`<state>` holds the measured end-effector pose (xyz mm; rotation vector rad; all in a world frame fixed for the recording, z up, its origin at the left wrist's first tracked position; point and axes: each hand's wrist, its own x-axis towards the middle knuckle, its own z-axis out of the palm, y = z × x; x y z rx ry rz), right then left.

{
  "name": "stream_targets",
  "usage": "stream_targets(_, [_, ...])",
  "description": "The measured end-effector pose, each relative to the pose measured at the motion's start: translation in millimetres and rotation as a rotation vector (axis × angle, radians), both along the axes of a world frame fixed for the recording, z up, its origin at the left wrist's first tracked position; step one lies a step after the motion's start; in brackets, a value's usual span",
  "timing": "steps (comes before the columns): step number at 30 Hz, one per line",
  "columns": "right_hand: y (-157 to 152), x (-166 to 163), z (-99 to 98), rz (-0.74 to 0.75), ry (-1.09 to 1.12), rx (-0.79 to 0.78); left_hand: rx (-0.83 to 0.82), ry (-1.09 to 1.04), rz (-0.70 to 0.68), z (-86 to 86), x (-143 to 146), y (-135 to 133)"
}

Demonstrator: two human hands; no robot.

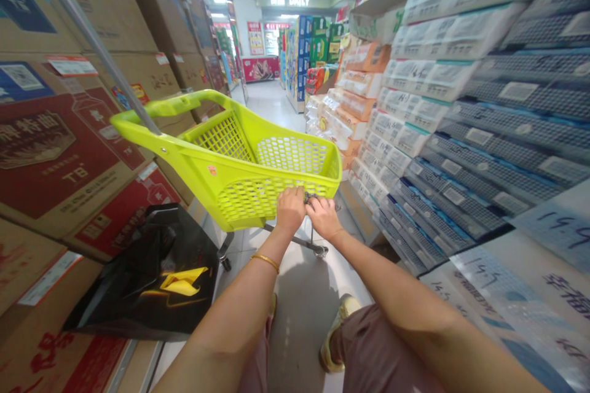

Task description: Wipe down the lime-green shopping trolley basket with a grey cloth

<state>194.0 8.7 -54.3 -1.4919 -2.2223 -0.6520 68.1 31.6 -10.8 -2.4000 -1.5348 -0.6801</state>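
Seems to pinch a dark piece (308, 198) between left hand (290, 210) and right hand (324, 216), both curled, close together presumably for its smallness, against the cart (267, 173) (between boxes (50, 135) and packs (419, 77)).

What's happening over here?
A person in a store aisle has both hands at the side of a lime-green shopping cart. The left hand and right hand are close together, fingers around a small dark item too small to make out. The cart stands on its wheels, with a black bag and stacked cartons to the left and wrapped packs piled on the right.
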Motion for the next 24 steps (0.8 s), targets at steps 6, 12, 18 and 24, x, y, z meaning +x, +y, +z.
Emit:
stream_targets(6, [3,2,37.2,-0.080,0.195,0.198,-0.030,-0.007,0.009,2.0,3,1])
stream_targets(12, [8,-4,56.3,-0.128,0.320,0.348,-0.037,0.019,0.009,-2.2,1,2])
stream_targets(18, [8,-4,31.9,-0.075,0.180,0.180,-0.006,0.005,-0.019,-3.7,-2,1])
stream_targets(24, [0,-3,1.5,-0.015,0.040,-0.008,-0.018,-0.009,-0.001,1.9,-1,0])
